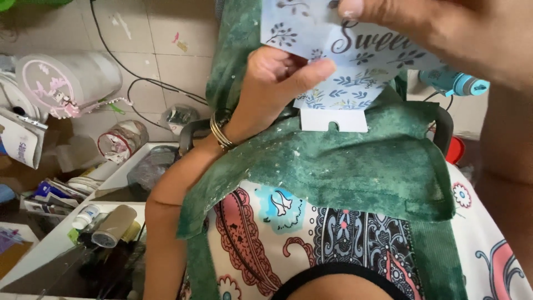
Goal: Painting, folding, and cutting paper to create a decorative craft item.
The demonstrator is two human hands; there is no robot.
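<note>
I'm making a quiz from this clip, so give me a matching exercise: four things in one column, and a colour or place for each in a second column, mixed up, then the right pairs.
Things:
1. printed card
2. bangles
3. apron
4. brown tape roll

Descriptions:
A. mottled green, flecked with white
B. lying on the white shelf at lower left
C. pale blue with leaf sprigs, held by the left hand and the right hand
D. gold, around the left wrist

Pairs: 1-C, 2-D, 3-A, 4-B
</note>
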